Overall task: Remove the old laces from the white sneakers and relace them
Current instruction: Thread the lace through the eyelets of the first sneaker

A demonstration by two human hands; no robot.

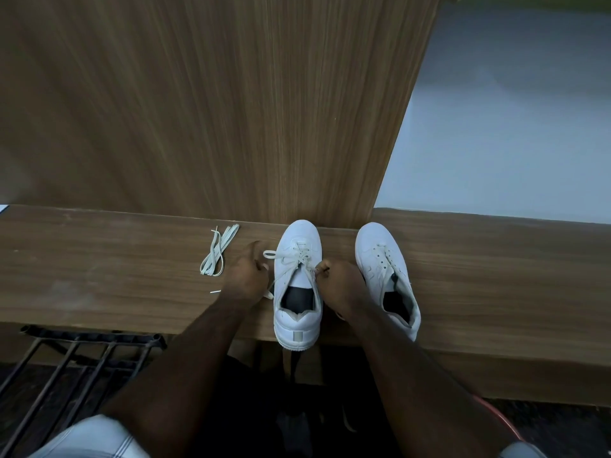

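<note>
Right, both hands pinch the lace (299,257) on the left sneaker (297,285): left hand (246,276) at 9 o'clock, right hand (339,285) at 3. Pull evenly, one eyelet at a time.

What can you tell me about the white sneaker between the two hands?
The white low-top sneaker looks like smooth leather, with a thick white sole and a grey heel tab. It stands upright on the brown wooden shelf, toe toward the wooden panel, heel overhanging the front edge. Its cream lace is loosely threaded; the right hand pinches a strand, the left hand rests beside it.
</note>
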